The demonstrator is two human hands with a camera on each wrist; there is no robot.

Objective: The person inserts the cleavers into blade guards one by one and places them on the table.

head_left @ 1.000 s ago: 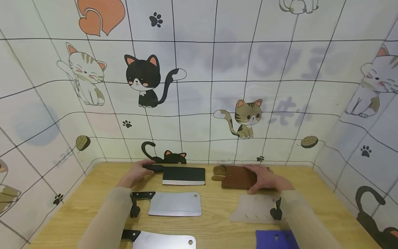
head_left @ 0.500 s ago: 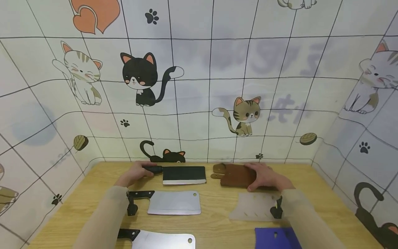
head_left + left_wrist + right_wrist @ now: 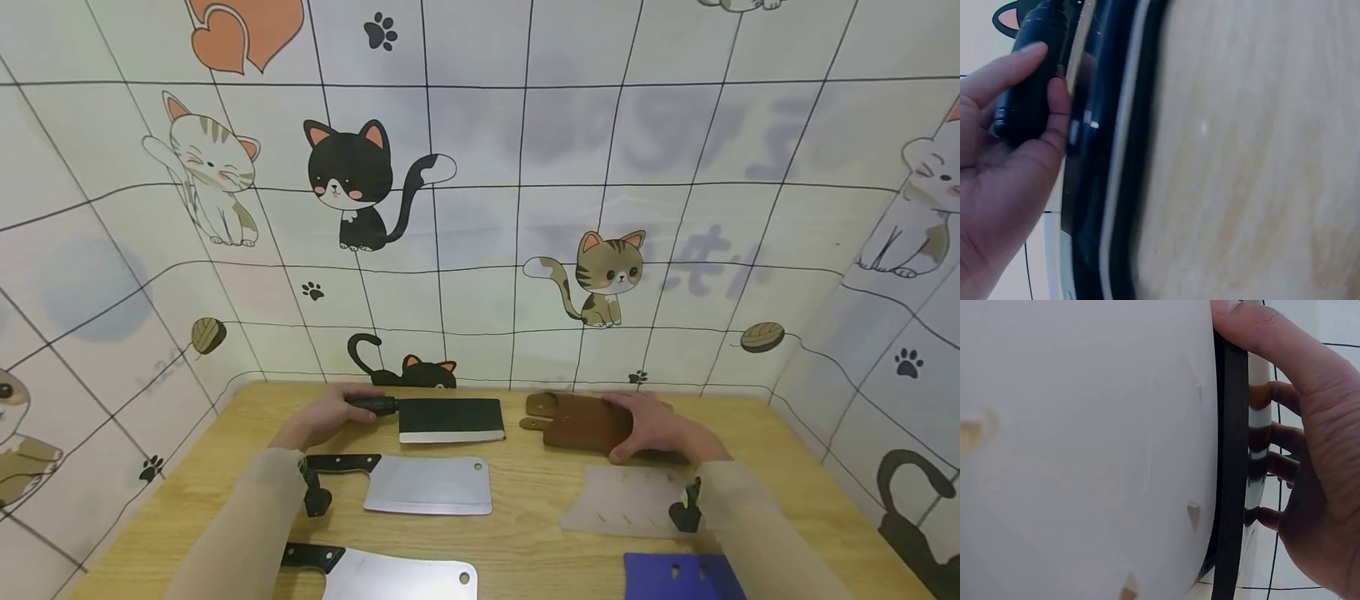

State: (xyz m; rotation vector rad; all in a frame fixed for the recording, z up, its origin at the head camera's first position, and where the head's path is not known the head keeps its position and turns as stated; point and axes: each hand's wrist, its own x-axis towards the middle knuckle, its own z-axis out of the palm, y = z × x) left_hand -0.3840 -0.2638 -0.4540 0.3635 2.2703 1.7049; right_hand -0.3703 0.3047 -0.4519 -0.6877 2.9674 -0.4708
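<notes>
A black cleaver [image 3: 450, 419] lies at the back of the wooden table [image 3: 525, 533]. My left hand [image 3: 347, 410] grips its black handle [image 3: 1029, 94], thumb and fingers curled round it; the dark blade [image 3: 1107, 162] runs alongside in the left wrist view. To the right lies a brown leather sheath [image 3: 579, 422]. My right hand [image 3: 633, 429] holds its right end, thumb on the near edge and fingers [image 3: 1272, 469] curled over the far edge of the sheath [image 3: 1232, 487].
A steel cleaver [image 3: 427, 485] with a black handle lies in front of the black one, another cleaver [image 3: 390, 579] at the near edge. A translucent sheath [image 3: 622, 510] and a blue sheath [image 3: 678, 577] lie near my right forearm. Cat-patterned walls enclose the table.
The head view has shifted a little. Both hands stay on the cleaver handle and the brown sheath, with no clear movement.
</notes>
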